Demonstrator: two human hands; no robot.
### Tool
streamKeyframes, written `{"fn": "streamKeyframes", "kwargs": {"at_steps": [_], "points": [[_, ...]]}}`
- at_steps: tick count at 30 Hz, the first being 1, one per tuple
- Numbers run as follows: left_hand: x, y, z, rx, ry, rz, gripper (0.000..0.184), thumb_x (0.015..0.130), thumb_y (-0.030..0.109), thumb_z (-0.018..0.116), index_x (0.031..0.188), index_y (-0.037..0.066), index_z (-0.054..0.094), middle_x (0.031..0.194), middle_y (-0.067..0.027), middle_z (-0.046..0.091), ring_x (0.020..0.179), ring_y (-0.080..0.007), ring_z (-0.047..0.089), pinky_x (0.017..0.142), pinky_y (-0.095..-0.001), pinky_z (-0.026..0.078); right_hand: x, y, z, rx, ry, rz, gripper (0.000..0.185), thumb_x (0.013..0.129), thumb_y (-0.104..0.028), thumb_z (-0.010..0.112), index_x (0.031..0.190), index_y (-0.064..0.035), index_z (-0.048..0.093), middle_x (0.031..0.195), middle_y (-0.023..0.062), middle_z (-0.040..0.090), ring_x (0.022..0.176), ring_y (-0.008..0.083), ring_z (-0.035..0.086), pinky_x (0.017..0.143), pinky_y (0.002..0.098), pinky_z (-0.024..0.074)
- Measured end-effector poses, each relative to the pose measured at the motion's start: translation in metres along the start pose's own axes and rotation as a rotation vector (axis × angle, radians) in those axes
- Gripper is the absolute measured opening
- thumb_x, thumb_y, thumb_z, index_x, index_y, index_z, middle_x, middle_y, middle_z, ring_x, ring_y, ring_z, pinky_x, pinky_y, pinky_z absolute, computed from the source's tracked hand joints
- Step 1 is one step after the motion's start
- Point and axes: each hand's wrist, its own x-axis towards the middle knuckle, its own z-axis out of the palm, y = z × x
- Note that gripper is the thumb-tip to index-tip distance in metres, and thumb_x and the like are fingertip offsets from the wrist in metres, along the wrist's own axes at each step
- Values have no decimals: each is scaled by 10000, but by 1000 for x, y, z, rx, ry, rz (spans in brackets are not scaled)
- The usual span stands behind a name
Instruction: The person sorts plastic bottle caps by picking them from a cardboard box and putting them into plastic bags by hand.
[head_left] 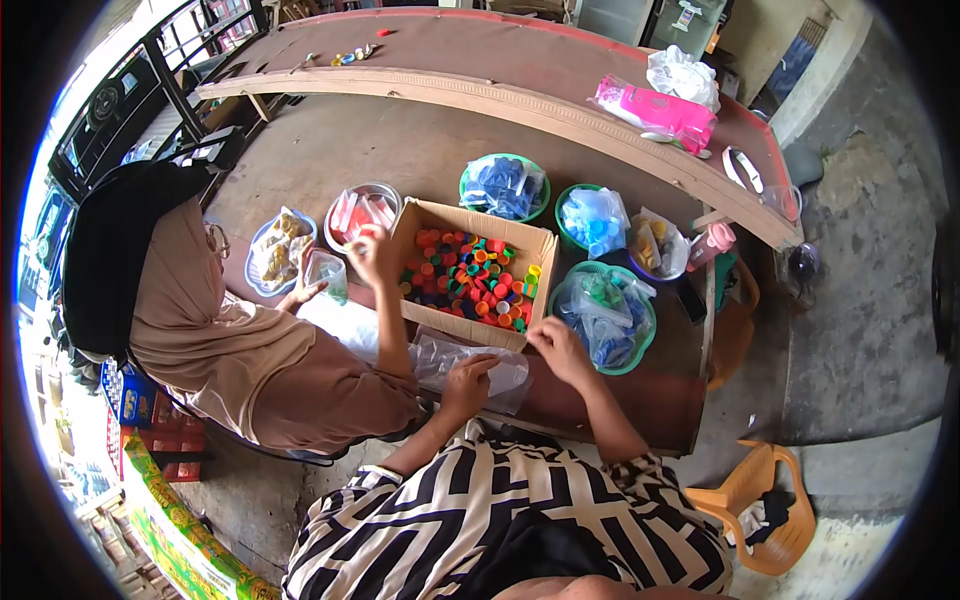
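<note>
A cardboard box [418, 312] full of bottle caps [480, 275] in red, orange, green, blue and yellow stands on the table in front of me. My left hand [468, 385] is closed on a clear plastic bag [510, 378] at the table's near edge. Beside the box's near right corner is my right hand [562, 350], raised, its fingertips pinched together; whatever is between them is too small to make out. Close to its right sits a green basket [648, 345] holding bagged blue and green caps.
On the left, a co-worker [270, 340] holds a small clear bag [328, 275]. Several baskets of bagged caps ring the box, among them a green one with blue bags [505, 190]. A pink bottle [712, 243] and dark phone [690, 300] are at right. A raised wooden ledge [480, 93] runs behind.
</note>
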Motion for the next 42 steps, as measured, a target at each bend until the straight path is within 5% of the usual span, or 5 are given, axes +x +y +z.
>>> {"fn": "streamKeyframes", "kwargs": {"at_steps": [6,11,20,26,42], "points": [[-2,21,-9,-65,59,-114,347,760,-28,568,1074,50,691,1085,-107,673,716,-214,654,676,-300,519,99,67,18,-308,-39,-138,69,846,-61,583,864,-16,632,891,154,627,836,329,630,751,409,508],[-4,35,-16,-83,110,-208,344,758,-2,570,1080,36,683,1103,-103,666,632,-225,616,645,-320,504,143,121,53,-1021,-319,-96,178,796,-77,559,925,-61,680,1034,157,647,969,328,638,771,444,522],[0,33,-23,-6,212,-323,366,757,7,615,1110,71,684,1128,-79,664,620,-186,606,638,-299,505,176,132,70,-893,-398,228,256,849,-77,505,1033,-33,677,1099,179,648,1000,340,644,799,449,525],[7,20,-24,-12,232,-296,392,745,4,638,1126,85,686,1142,-76,659,589,-156,575,619,-278,496,164,122,43,-625,-260,39,139,844,-91,516,909,-28,622,1005,175,630,933,366,639,773,453,526],[-7,18,-37,-32,162,-217,380,740,-1,631,1113,54,682,1137,-77,657,635,-164,593,640,-286,503,148,124,57,-1151,-324,-8,174,806,-152,575,804,-110,744,829,99,721,835,249,699,773,388,505]]}}
